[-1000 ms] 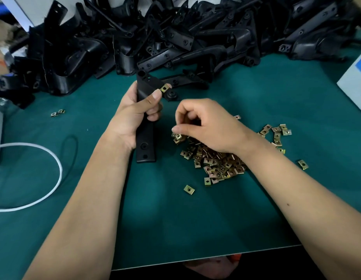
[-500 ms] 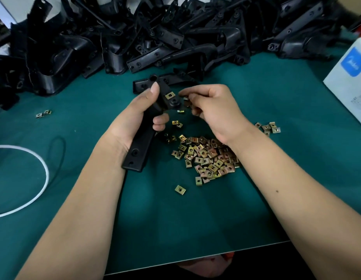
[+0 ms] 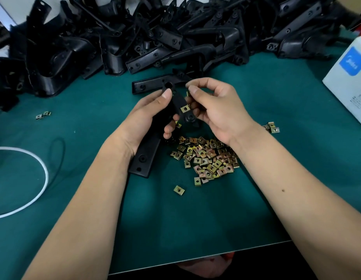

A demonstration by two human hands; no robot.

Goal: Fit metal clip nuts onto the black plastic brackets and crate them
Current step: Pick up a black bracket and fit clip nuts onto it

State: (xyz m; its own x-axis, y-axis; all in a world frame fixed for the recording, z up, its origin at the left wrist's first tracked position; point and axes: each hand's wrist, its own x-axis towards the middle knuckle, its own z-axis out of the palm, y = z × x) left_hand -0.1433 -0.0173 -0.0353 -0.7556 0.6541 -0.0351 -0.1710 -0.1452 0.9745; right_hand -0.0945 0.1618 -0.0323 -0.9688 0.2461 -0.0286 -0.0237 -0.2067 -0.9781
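My left hand (image 3: 143, 120) grips a long black plastic bracket (image 3: 144, 158) around its middle, thumb up near the top hole. One brass clip nut (image 3: 184, 108) sits fitted on the bracket's upper arm. My right hand (image 3: 214, 107) is right beside that arm, thumb and forefinger pinching a second clip nut (image 3: 187, 93) at the bracket's edge; most of that nut is hidden by the fingers. A heap of loose clip nuts (image 3: 208, 158) lies on the green mat under my right wrist.
A big pile of black brackets (image 3: 155, 33) fills the back of the green mat (image 3: 195, 219). Another bracket (image 3: 151, 85) lies flat just behind my hands. Stray nuts lie at the left (image 3: 43, 115), right (image 3: 272, 127) and front (image 3: 179, 189). A white box (image 3: 349, 85) stands right; a white cable (image 3: 34, 178) loops left.
My right hand picked a nut from the heap a second ago, lifted it to the bracket, and now holds it against the bracket's upper arm. The left hand tilted the bracket slightly.
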